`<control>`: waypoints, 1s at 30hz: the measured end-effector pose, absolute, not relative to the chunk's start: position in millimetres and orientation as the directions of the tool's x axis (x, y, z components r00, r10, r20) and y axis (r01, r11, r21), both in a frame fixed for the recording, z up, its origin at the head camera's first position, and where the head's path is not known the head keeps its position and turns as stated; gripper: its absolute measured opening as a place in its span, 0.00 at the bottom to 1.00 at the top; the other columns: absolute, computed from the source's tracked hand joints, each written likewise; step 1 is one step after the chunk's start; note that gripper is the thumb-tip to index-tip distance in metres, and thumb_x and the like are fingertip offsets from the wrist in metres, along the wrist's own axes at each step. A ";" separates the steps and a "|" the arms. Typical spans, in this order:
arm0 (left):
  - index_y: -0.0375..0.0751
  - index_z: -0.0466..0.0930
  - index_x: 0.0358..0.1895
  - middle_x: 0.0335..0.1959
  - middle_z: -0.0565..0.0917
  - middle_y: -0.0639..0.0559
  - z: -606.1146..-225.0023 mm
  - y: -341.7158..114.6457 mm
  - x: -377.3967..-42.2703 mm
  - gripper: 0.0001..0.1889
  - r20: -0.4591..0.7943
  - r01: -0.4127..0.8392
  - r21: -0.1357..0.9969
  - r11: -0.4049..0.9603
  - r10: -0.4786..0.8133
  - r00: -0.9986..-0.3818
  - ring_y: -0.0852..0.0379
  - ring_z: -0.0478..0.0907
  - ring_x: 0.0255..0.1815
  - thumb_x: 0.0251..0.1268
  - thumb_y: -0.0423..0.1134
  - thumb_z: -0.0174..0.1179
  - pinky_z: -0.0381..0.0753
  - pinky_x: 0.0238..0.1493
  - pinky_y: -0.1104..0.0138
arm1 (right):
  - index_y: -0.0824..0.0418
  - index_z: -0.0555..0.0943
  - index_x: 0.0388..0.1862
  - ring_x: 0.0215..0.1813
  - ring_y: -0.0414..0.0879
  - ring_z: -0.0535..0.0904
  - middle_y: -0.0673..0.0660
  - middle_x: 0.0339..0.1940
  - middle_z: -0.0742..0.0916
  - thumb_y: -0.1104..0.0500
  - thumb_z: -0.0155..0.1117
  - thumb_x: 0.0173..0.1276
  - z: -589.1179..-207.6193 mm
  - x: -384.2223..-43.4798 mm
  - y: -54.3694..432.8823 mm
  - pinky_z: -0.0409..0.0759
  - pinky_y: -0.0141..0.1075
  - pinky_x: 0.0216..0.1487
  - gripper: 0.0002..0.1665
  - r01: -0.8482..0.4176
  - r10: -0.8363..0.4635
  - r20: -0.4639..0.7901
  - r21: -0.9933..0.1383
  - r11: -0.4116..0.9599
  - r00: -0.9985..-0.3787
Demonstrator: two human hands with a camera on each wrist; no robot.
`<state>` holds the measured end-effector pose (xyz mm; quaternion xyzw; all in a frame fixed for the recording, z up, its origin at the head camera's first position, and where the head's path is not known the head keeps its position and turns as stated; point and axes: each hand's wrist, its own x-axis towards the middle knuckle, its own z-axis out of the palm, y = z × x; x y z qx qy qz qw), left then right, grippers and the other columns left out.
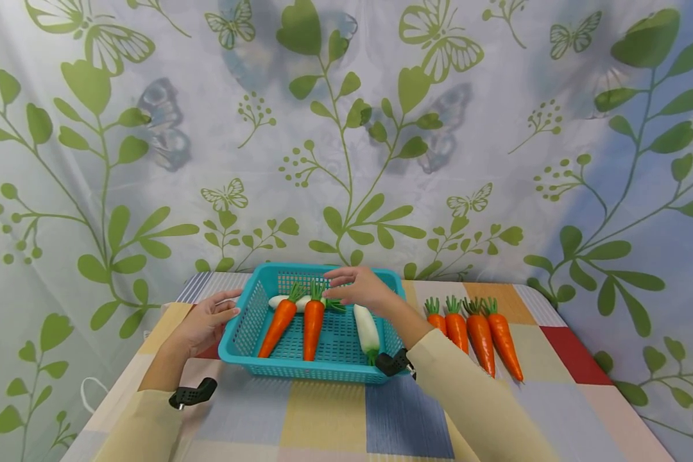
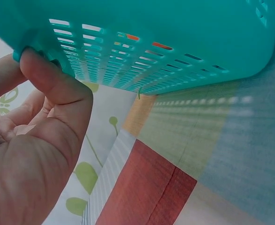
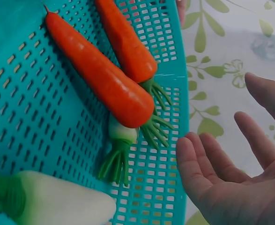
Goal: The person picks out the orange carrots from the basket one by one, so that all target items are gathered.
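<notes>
A turquoise plastic basket [image 1: 289,366] with slotted walls stands on the table. Inside it lie two orange carrots, a left one [image 1: 280,327] and a right one [image 1: 314,328], their green tops toward the back. A white radish [image 1: 276,301] lies crosswise partly under them; another white radish [image 1: 366,327] is at the basket's right side. My left hand [image 1: 205,324] grips the left rim, its thumb [image 2: 46,77] pressed to the edge in the left wrist view. Above the basket's back part is my right hand [image 1: 360,289], fingers loosely spread and holding nothing.
Several more carrots [image 1: 480,333] lie side by side on the tablecloth right of the basket. A patchwork tablecloth [image 1: 323,410] covers the table. Close behind hangs a curtain [image 1: 335,160] with leaves and butterflies. A white cable [image 1: 86,393] loops at the left edge.
</notes>
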<state>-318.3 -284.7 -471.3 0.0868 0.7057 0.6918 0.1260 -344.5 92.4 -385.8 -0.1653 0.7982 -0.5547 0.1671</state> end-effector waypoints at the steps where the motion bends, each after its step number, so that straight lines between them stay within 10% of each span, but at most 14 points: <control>1: 0.34 0.51 0.80 0.44 0.81 0.54 -471.5 -284.7 -318.3 0.35 -0.059 -0.053 0.998 0.029 0.296 -0.953 0.62 0.84 0.44 0.78 0.39 0.57 0.88 0.54 0.60 | 0.52 0.82 0.65 0.60 0.53 0.84 0.60 0.66 0.82 0.56 0.75 0.66 -387.1 -345.5 90.8 0.84 0.50 0.62 0.28 -0.067 -0.444 -0.092 -0.942 0.328 -0.891; 30: 0.38 0.48 0.81 0.40 0.80 0.58 -471.0 -284.5 -315.8 0.37 -0.052 -0.053 0.999 0.006 0.297 -0.954 0.62 0.84 0.42 0.78 0.39 0.57 0.88 0.54 0.61 | 0.56 0.82 0.64 0.65 0.67 0.78 0.62 0.66 0.79 0.62 0.78 0.61 -413.6 -367.3 60.8 0.80 0.57 0.66 0.31 0.165 -0.360 -0.298 -0.920 0.355 -0.884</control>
